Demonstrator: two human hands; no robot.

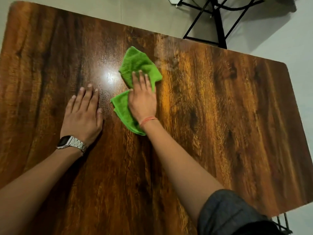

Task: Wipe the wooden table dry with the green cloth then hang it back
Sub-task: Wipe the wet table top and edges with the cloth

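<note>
- The left hand lies flat on the wooden table, fingers straight and holding nothing. It seems to brace the body; if the board under it is damp, the palm could smear that patch or leave prints on wood already wiped.
- Just right of that hand a lamp glare shines off the surface. I cannot tell from it whether the spot is wet or dry, so a damp patch there could easily be missed.
- The green cloth lies bunched near the table's middle, under the right hand, which presses it down with flat, straight fingers rather than clutching it. Crumpled like this, only part of it touches the wood, so strokes could leave streaks; with no real grasp, the palm could slide off.
- The pale streak right of the cloth may be moisture not yet reached.
- No hook or rail for hanging shows.
</note>
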